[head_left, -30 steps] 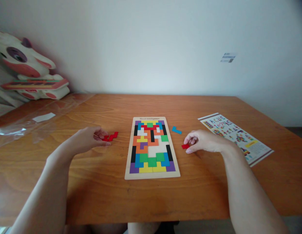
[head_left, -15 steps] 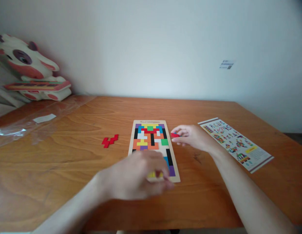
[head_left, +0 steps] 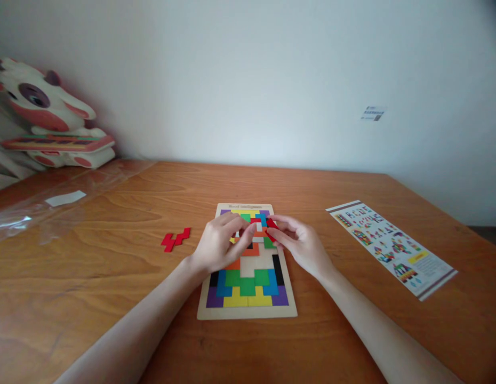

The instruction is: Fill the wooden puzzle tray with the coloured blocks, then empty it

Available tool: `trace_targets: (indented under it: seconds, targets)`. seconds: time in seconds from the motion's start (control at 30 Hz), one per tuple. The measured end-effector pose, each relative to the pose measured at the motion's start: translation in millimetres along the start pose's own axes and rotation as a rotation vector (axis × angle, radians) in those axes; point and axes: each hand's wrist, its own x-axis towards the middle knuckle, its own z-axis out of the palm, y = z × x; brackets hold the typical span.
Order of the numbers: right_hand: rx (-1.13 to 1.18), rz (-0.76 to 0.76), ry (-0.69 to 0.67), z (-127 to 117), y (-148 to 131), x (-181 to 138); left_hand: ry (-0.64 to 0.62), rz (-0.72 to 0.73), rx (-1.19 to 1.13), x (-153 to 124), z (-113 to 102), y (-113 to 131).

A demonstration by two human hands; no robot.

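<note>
Your right hand (head_left: 302, 242) pinches a red piece (head_left: 272, 228), but your left hand (head_left: 222, 240), grip unclear, is near enough to bump it onto the board (head_left: 248, 313) below.

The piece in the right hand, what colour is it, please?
The piece is red, clearest in the head view.

Soft light; glare on clear plastic (head_left: 42, 220)

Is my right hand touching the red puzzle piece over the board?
Touching. The head view shows your right hand pinching the red puzzle piece, with no gap between them.
</note>
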Motion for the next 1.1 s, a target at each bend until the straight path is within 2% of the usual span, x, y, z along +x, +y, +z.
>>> trace_targets:
  seconds: [0.1,0.27,0.4,0.5,0.73,0.87,1.1]
  targets:
    - [0.004,0.006,-0.011,-2.9,1.4,0.9,-0.102,-0.124,0.072,-7.8,2.6,-20.9]
    - [-0.052,0.008,0.004,-8.3,5.3,2.0,-0.212,-0.145,-0.035,-14.7,12.2,-25.2]
    - [-0.085,0.025,0.034,-8.0,8.8,2.7,-0.212,-0.200,-0.102,-14.2,11.5,-25.1]
    - [-0.123,0.015,0.001,-4.9,9.3,1.7,-0.200,-0.236,-0.111,-14.6,11.4,-25.2]
    - [-0.254,0.020,-0.067,-3.1,5.4,-3.1,-0.275,-0.028,-0.104,-16.2,12.5,-25.3]
    - [-0.266,0.019,-0.102,-3.3,4.0,-3.5,-0.272,-0.022,-0.091,-16.2,12.6,-25.7]
    - [-0.225,-0.048,-0.025,-1.9,0.5,-4.1,-0.272,-0.028,-0.064,-15.7,13.1,-24.6]
